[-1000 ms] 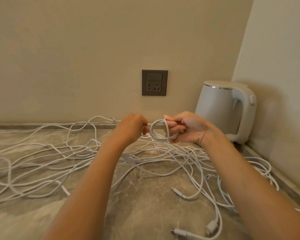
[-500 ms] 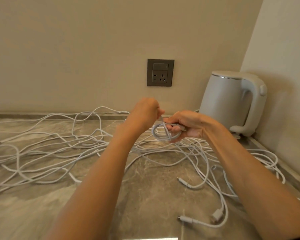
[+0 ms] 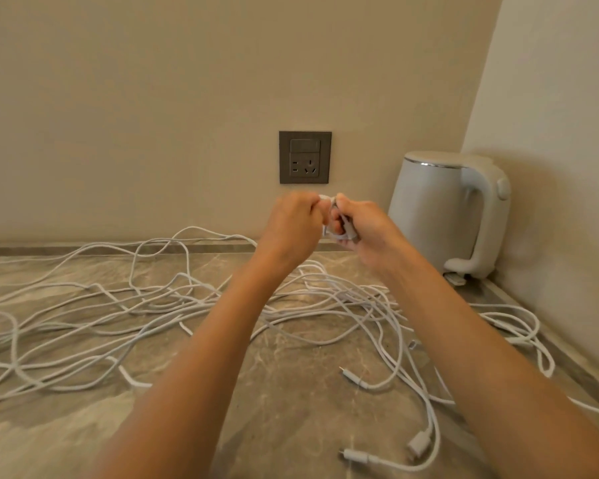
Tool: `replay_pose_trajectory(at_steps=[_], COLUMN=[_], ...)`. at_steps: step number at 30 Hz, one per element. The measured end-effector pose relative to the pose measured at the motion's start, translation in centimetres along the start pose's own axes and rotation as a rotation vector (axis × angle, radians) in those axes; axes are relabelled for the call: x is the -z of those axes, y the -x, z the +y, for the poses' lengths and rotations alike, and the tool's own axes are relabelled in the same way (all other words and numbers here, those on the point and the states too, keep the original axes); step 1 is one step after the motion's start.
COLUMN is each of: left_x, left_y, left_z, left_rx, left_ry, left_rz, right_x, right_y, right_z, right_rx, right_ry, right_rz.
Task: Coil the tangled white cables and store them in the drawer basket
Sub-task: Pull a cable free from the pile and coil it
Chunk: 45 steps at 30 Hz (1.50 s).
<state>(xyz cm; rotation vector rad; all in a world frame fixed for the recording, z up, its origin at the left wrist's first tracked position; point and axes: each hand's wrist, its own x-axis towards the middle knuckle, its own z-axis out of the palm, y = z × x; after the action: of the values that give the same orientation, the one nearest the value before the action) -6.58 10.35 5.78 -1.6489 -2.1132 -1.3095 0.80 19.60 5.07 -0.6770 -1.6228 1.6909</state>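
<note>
A tangle of white cables (image 3: 159, 302) sprawls across the marble counter (image 3: 284, 402), from the far left to the right wall. Both my hands are raised above it in front of the wall. My right hand (image 3: 363, 223) grips a small coil of white cable (image 3: 332, 233), most of it hidden by fingers. My left hand (image 3: 291, 224) pinches the cable at the coil's top, touching my right hand. Loose plug ends (image 3: 351, 376) lie near the front right. No drawer basket is in view.
A white electric kettle (image 3: 450, 212) stands in the back right corner against the side wall. A dark wall socket (image 3: 305, 157) sits just above my hands. The counter ends at a low stone upstand (image 3: 83, 247) along the back wall.
Both hands have risen higher above the counter and closed together. The coil, earlier an open loop between them, is now mostly covered by my fingers.
</note>
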Motion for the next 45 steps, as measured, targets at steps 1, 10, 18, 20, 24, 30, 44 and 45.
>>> replay_pose_trajectory(at_steps=[1,10,18,20,24,30,44,45], left_x=[-0.3,-0.8,-0.8,-0.8,-0.8,-1.0,-1.4,-1.6], left_y=[0.0,0.3,0.2,0.2,0.3,0.5,0.3,0.4], left_z=[0.0,-0.9,-2.1,-2.0,-1.6,-1.1,-1.2,-1.2], left_rx=[0.023,0.031,0.026,-0.04,-0.193,-0.339,-0.491,-0.486], left_ry=[0.065,0.18,0.229,0.201,0.171,0.204,-0.224,-0.236], left_rz=[-0.028,-0.126,-0.096,-0.05,-0.01,0.136,0.226,0.212], right_x=[0.2,2.3,2.2,2.4,2.7,2.0,0.3,0.1], right_y=[-0.1,-0.1,0.5,0.6,1.1,2.1,0.9,0.9], right_z=[0.0,-1.3,-1.1,-1.1,-1.5,-2.4,-0.2,0.0], right_rx=[-0.024,-0.044,-0.131,-0.14,-0.169,-0.245,-0.3,-0.268], right_ry=[-0.11,-0.603,-0.723,-0.728,-0.746,-0.81,-0.39,-0.314], right_rz=[0.01,-0.159,-0.277,-0.28,-0.29,-0.282,-0.105,-0.121])
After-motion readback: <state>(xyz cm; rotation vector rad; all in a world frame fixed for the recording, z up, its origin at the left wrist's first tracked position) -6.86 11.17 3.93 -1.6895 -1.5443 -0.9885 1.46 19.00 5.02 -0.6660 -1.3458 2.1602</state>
